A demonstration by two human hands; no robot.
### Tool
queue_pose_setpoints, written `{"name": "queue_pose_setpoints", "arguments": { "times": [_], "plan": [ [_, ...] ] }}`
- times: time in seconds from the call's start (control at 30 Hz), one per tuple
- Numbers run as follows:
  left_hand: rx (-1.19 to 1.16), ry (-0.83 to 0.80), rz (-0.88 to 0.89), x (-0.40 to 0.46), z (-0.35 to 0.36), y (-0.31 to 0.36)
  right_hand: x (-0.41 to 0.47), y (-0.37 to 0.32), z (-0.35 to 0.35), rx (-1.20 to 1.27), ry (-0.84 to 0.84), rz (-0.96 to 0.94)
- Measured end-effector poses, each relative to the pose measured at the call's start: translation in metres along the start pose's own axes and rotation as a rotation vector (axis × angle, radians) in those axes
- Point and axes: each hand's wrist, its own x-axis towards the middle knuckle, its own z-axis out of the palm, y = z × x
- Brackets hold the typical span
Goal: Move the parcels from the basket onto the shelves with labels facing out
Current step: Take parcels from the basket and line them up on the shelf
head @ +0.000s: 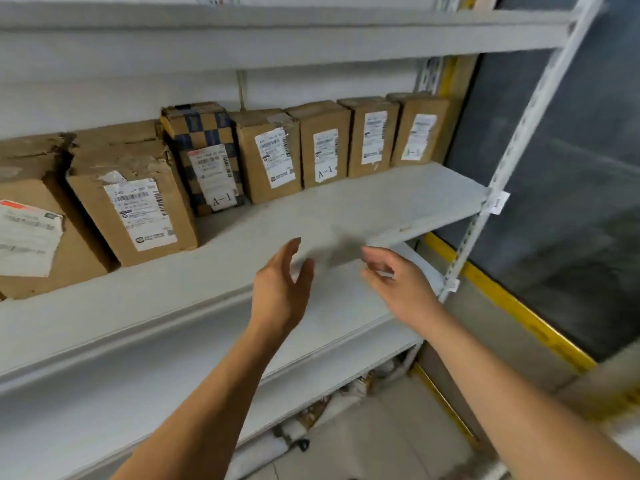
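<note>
Hovering empty and loosely spread before the shelf (346,209), the left hand (282,289) and right hand (398,282) are probably needing the next parcel, label outward.

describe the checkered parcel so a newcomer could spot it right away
On the middle shelf, a row of cardboard parcels stands with white labels facing out. The checkered parcel is third from the left. Alone among plain brown neighbours, it has a blue-and-tan pattern.

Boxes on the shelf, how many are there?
7, standing in a row on the shelf: leftmost box, large box, checkered box, then four. More may hide past the left edge.
</note>
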Motion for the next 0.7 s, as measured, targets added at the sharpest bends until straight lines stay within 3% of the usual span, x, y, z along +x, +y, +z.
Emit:
{"name": "queue_pose_setpoints", "arguments": {
  "times": [0.3, 0.7],
  "plan": [
    [0.066, -0.405, 0.193, -0.083, 0.159, 0.091, -0.156, 0.125, -0.113, -0.106, 0.267, 0.359],
    [0.258, -1.004, 0.279, -0.254, 0.395, 0.153, -0.363, 0.333, -0.193, -0.008, 0.345, 0.863]
  ]
}}
